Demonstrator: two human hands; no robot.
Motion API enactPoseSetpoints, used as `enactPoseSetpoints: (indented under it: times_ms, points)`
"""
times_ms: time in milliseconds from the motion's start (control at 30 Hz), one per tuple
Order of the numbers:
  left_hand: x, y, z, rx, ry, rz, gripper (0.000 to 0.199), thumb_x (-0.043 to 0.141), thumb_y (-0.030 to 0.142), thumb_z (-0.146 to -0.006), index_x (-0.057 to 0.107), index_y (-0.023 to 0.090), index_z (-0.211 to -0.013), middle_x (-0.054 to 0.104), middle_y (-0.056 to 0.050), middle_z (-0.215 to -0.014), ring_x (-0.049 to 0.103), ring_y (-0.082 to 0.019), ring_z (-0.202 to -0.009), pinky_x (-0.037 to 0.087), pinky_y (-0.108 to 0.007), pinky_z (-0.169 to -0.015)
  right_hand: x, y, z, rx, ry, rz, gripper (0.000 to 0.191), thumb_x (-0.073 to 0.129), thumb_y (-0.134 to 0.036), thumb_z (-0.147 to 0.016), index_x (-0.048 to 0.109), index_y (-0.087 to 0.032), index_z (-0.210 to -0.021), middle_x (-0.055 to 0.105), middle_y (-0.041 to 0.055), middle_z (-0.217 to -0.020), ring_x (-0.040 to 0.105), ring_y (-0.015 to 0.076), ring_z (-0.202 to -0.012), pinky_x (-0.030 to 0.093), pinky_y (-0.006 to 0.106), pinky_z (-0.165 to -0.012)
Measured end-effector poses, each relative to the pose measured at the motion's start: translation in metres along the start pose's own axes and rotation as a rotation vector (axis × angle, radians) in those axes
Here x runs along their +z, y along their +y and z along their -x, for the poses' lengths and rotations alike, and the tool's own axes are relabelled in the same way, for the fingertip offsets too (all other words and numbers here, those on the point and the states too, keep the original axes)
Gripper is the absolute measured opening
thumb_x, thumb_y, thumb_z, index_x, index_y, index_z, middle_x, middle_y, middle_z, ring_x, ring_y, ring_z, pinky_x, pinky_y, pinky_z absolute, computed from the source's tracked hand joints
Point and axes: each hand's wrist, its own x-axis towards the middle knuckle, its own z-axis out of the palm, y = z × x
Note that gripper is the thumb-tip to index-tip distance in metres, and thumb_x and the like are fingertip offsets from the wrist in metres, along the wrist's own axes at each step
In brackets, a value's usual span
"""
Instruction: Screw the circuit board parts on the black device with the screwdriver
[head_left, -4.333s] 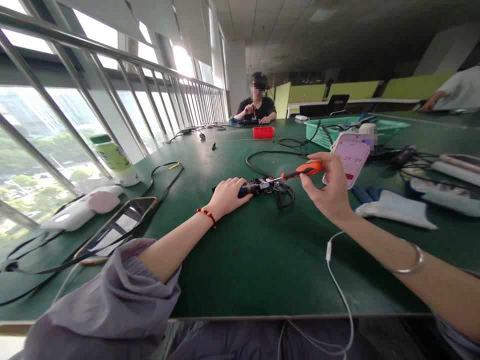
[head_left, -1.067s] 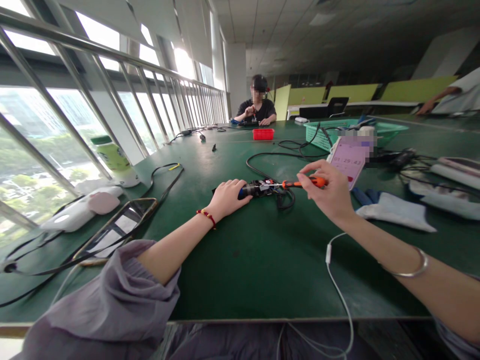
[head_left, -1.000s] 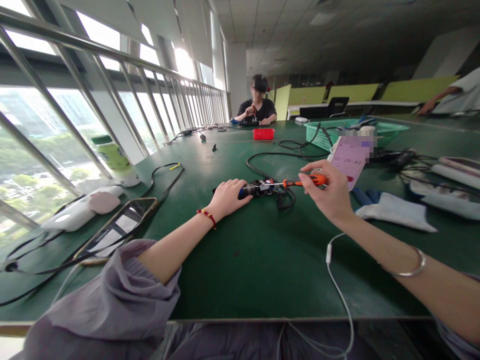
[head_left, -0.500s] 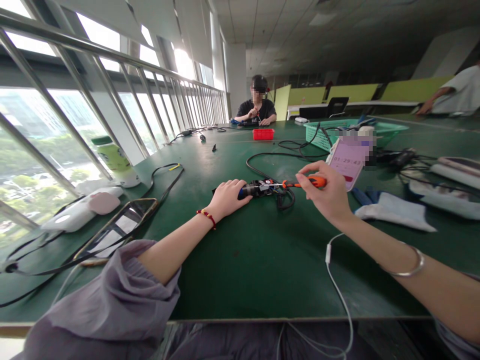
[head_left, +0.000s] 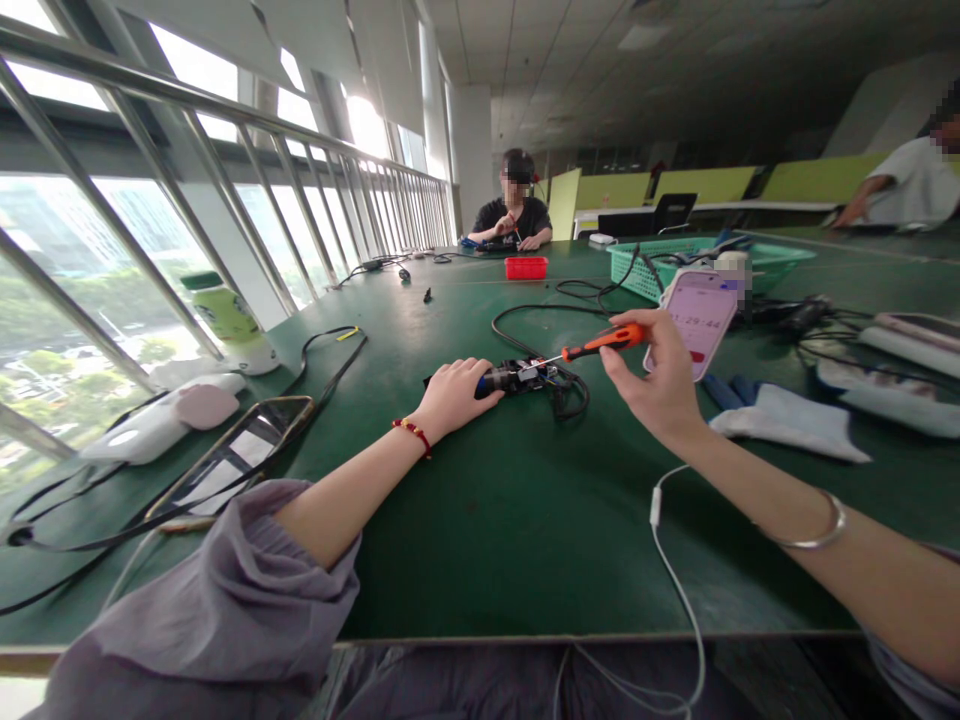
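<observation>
My left hand [head_left: 457, 395] is closed over the left end of a black corded device [head_left: 514, 377] lying on the green tabletop. Its right part shows bare inner parts and small wires, too small to make out singly. In my right hand [head_left: 656, 375] is an orange and black screwdriver [head_left: 604, 342], pinched by the handle between thumb and fingers. The shaft slants down to the left, and its tip is at the exposed parts of the device. Whether the tip touches them I cannot tell. A black cable [head_left: 574, 400] loops beside the device's right end.
A phone [head_left: 694, 320] showing a timer leans against a green basket [head_left: 630, 272] behind my right hand. Gloves [head_left: 791, 420] lie to the right. Left are another phone [head_left: 240, 455], a strap and a bottle [head_left: 229, 320]. A red box [head_left: 526, 268] stands farther off, before a seated person.
The screwdriver's handle has been raised, so it tilts more steeply, and my right hand has turned with it. My left hand stays in place on the device.
</observation>
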Motion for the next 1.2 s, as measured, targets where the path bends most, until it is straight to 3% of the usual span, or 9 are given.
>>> enactPoseSetpoints:
  times_ms: [67,200,333,533,633,733,900,1100,1200]
  points:
    - [0.000,0.000,0.000,0.000,0.001,0.002,0.037,0.049,0.047,-0.087,0.055,0.020,-0.111,0.064,-0.007,-0.106,0.059,-0.026,-0.096,0.045,-0.037,-0.083,0.000,-0.001,0.000,0.007,-0.014,-0.012,0.023,0.064,-0.028,-0.076,0.056,-0.022,-0.096,0.063,0.0017,-0.081,0.061,0.0155,-0.071,0.048,0.030,-0.066]
    - [0.000,0.000,-0.001,0.000,-0.006,0.004,0.037,0.049,0.048,-0.087,0.054,0.020,-0.111,0.064,-0.007,-0.106,0.059,-0.025,-0.097,0.045,-0.036,-0.084,-0.001,-0.001,-0.001,0.259,-0.300,-0.133,0.024,0.054,-0.042,-0.084,0.058,-0.020,-0.077,0.052,-0.0045,-0.053,0.044,0.0084,-0.038,0.035,0.024,-0.040]
    - [0.000,0.000,-0.001,-0.006,-0.007,0.003,0.037,0.048,0.048,-0.087,0.054,0.021,-0.111,0.064,-0.007,-0.107,0.059,-0.025,-0.097,0.044,-0.036,-0.084,-0.004,-0.004,0.000,0.317,-0.404,-0.218,0.020,0.055,-0.037,-0.084,0.059,-0.019,-0.078,0.045,-0.0075,-0.043,0.044,0.0091,-0.035,0.035,0.023,-0.041]
    - [0.001,0.000,-0.001,0.009,0.004,0.000,0.037,0.049,0.047,-0.087,0.054,0.020,-0.111,0.064,-0.006,-0.107,0.059,-0.025,-0.099,0.044,-0.035,-0.085,0.004,-0.029,0.021,-0.186,-0.702,-0.032,0.008,0.059,-0.021,-0.076,0.063,-0.020,-0.082,0.067,-0.0013,-0.075,0.058,0.0112,-0.062,0.043,0.026,-0.064]
    - [0.002,0.000,-0.001,0.010,0.014,-0.009,0.037,0.050,0.046,-0.087,0.055,0.019,-0.111,0.065,-0.006,-0.106,0.059,-0.025,-0.099,0.044,-0.035,-0.086,0.013,-0.042,0.035,-0.492,-0.986,0.050,0.015,0.056,-0.025,-0.078,0.063,-0.020,-0.091,0.068,0.0009,-0.083,0.057,0.0120,-0.063,0.040,0.027,-0.062]
    - [0.003,0.000,-0.002,0.008,0.023,-0.015,0.037,0.050,0.046,-0.087,0.055,0.018,-0.111,0.065,-0.006,-0.105,0.059,-0.025,-0.097,0.045,-0.036,-0.085,0.017,-0.046,0.041,-0.644,-1.070,0.101,0.016,0.053,-0.024,-0.080,0.063,-0.019,-0.092,0.067,0.0015,-0.081,0.055,0.0124,-0.063,0.038,0.027,-0.060]
    - [0.003,0.000,-0.001,0.020,0.027,-0.008,0.037,0.050,0.046,-0.087,0.056,0.018,-0.110,0.065,-0.006,-0.106,0.059,-0.025,-0.098,0.045,-0.036,-0.085,0.008,-0.036,0.030,-0.495,-0.844,0.063,0.014,0.055,-0.027,-0.081,0.062,-0.021,-0.092,0.069,-0.0004,-0.078,0.057,0.0117,-0.061,0.040,0.026,-0.063]
    - [0.002,0.000,-0.001,0.005,0.012,-0.009,0.037,0.050,0.047,-0.087,0.055,0.019,-0.110,0.065,-0.006,-0.104,0.060,-0.025,-0.095,0.045,-0.036,-0.082,-0.006,-0.008,0.003,0.161,-0.271,-0.133,0.006,0.054,-0.021,-0.078,0.048,-0.022,-0.077,0.051,-0.0063,-0.050,0.047,0.0090,-0.043,0.035,0.023,-0.047]
    - [0.001,0.000,-0.001,0.004,0.003,-0.006,0.038,0.049,0.048,-0.087,0.055,0.019,-0.111,0.065,-0.007,-0.105,0.059,-0.025,-0.096,0.045,-0.036,-0.083,-0.006,0.006,-0.005,0.389,-0.217,-0.218,0.013,0.054,-0.021,-0.075,0.044,-0.022,-0.066,0.039,-0.0089,-0.036,0.036,0.0080,-0.031,0.025,0.022,-0.036]
